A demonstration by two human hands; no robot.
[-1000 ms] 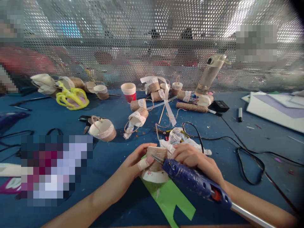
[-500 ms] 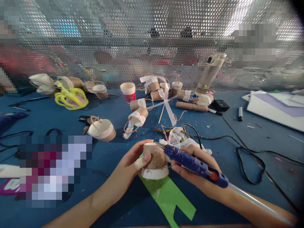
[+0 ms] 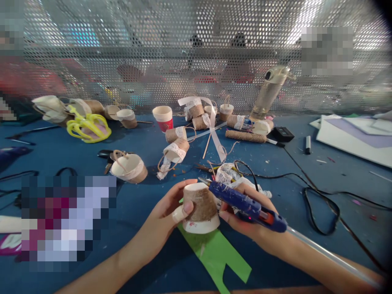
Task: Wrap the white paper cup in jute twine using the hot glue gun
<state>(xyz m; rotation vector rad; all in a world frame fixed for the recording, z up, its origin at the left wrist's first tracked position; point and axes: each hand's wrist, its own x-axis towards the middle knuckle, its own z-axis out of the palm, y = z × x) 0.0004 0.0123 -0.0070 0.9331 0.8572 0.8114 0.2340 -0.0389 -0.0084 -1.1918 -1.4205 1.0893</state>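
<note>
Upside down in my left hand is a small paper cup wrapped in brown twine, its white rim facing down. The thumb, with a pale bandage round it, presses on the twine. My right hand grips a blue hot glue gun; a long clear glue stick sticks out of its back end. The gun's metal nozzle lies close to the upper edge of the cup; whether it touches cannot be made out. Beneath the cup lies a cut green sheet. White lace and scissors, partly covered, lie beyond my right hand.
A twine-wrapped cup with handle stands to the left. Several more lie farther back, near a red cup, a yellow crown-shaped piece, a twine roll and a bottle. A black cord loops at right. Perforated metal closes the back.
The glue gun's nozzle has shifted slightly left and up over the cup's upper edge. The cup has tilted a little in my left hand. The whole view has moved slightly.
</note>
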